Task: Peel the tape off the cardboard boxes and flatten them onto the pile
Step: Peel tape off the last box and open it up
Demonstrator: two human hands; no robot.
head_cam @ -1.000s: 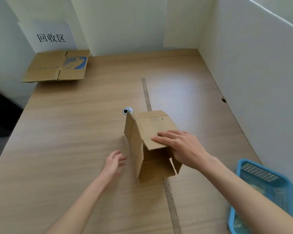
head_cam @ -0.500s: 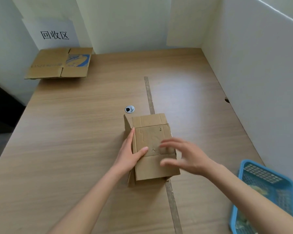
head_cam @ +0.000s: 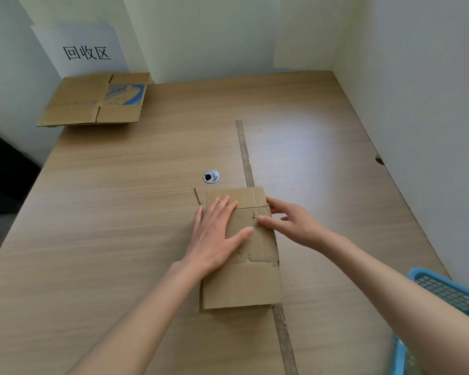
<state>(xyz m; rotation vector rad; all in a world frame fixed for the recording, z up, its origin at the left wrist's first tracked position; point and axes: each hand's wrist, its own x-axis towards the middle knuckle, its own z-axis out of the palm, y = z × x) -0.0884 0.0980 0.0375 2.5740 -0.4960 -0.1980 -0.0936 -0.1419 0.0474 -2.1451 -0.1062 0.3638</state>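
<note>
Cardboard box [head_cam: 241, 282], brown, lies flattened at table centre, partly over the dark seam strip [head_cam: 244, 152] running front to back on the wood table [head_cam: 119, 212]. Left hand [head_cam: 217, 234] rests palm-down on box's left half, fingers straight and spread a bit, thumb out to the right across the panel. Right hand [head_cam: 290, 223] is at box's right edge, fingers relaxed and extended; thumb touches top face, index at far-right corner, not gripping anything. 1 small flap sticks up at box's far-left corner. Round metal grommet [head_cam: 210, 176] sits just beyond box. Pile of flat cardboard [head_cam: 92, 101], blue print on 1 panel, is at far-left corner under a wall sign [head_cam: 86, 52], well apart from box. Blue basket [head_cam: 450, 293] at right edge, near right forearm.
</note>
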